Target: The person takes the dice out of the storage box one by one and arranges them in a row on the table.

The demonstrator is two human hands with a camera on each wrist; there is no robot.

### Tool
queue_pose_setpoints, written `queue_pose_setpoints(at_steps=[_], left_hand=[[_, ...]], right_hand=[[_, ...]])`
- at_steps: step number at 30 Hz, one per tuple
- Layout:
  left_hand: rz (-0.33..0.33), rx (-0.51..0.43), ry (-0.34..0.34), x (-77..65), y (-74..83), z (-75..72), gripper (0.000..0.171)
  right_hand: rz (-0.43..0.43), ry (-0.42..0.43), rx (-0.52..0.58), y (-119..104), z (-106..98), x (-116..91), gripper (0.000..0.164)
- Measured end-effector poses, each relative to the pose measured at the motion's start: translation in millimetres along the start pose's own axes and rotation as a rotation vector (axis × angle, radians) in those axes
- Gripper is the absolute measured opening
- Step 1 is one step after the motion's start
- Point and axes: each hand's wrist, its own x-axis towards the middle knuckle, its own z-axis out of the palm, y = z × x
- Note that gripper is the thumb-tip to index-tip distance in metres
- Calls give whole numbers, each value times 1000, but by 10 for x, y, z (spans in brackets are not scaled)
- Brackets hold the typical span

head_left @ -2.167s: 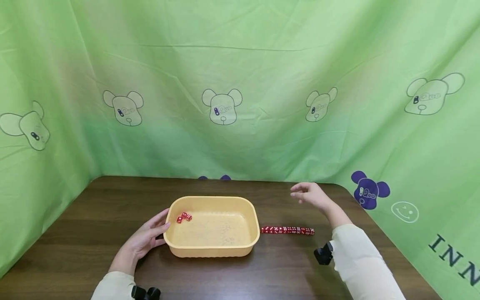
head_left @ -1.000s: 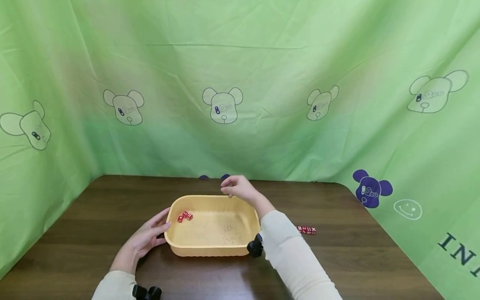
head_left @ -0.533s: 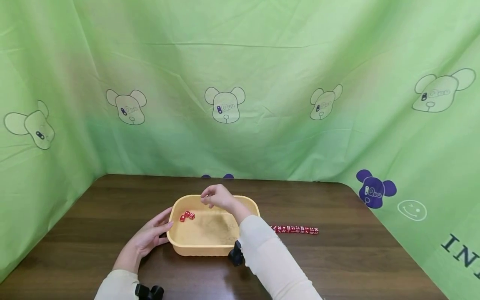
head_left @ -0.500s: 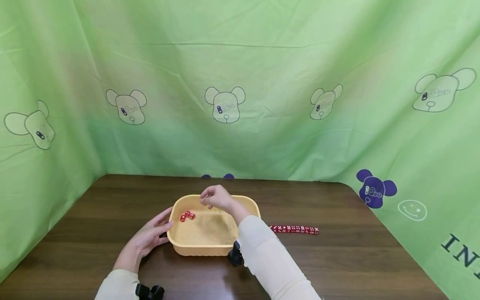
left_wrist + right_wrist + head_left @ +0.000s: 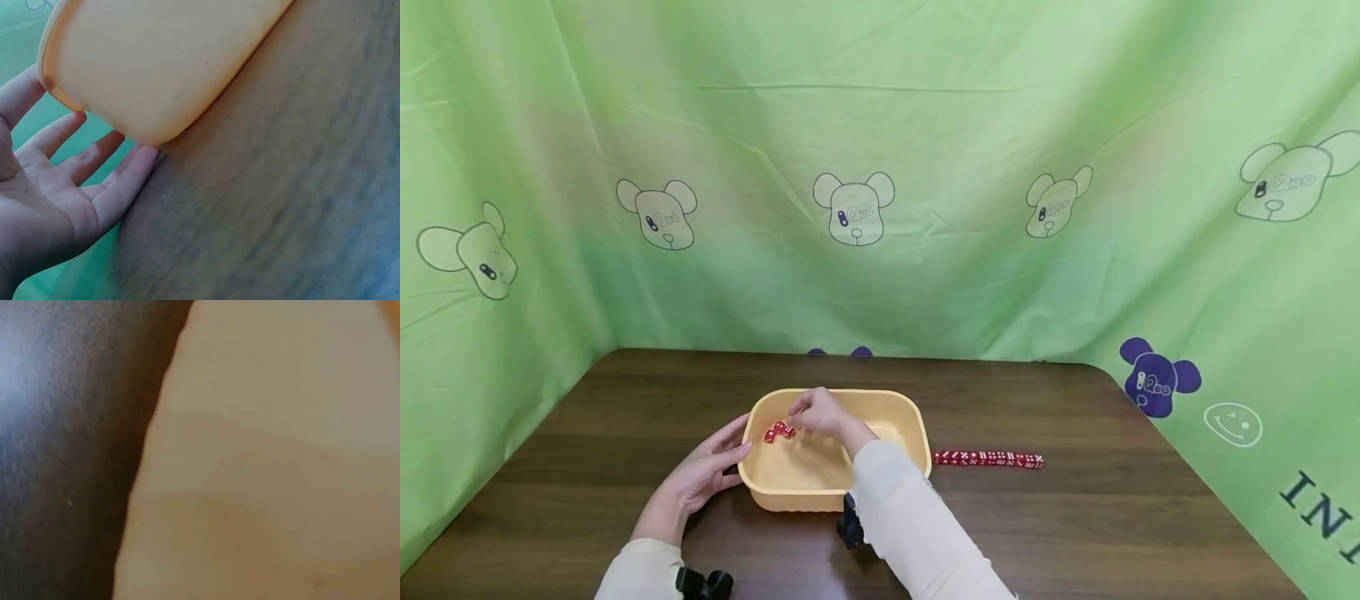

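My left hand [image 5: 702, 473] rests at the left end of a yellow plastic basin [image 5: 835, 501], fingertips and thumb against its outer wall and rim. In the left wrist view, the left hand's fingers [image 5: 94, 156] are spread and extended along that end. Several red dice [image 5: 779, 431] with white pips lie in the basin's left part. My right hand [image 5: 822, 417] reaches down inside the basin, its loosely bent fingers right at the rightmost die and nothing visible between them. Only the basin's pale wall [image 5: 262, 456] and dark tabletop show in the right wrist view.
A straight row of red dice [image 5: 988, 459] runs along the wooden table [image 5: 1075, 517], from beside the basin's right end outward. A green patterned curtain [image 5: 850, 283] hangs behind and around the table. Small black cameras sit on both wrists.
The right hand has come from above the table on the right, across the basin's rim, and down to the dice inside. The left hand stays at the basin's left end.
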Motion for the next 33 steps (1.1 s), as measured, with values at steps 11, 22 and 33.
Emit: queue_pose_setpoints(at_steps=[11,22,33], left_hand=[[-11,3,12,13,22,6,59],[-11,-8,9,19,10,1,60],[9,-12,-3,32,12,-10,60]], right_hand=[[95,35,-88,-250,30,-142,6],[146,13,-73,-206,75,-132,11],[147,-2,-158,-211,83,-132,4]])
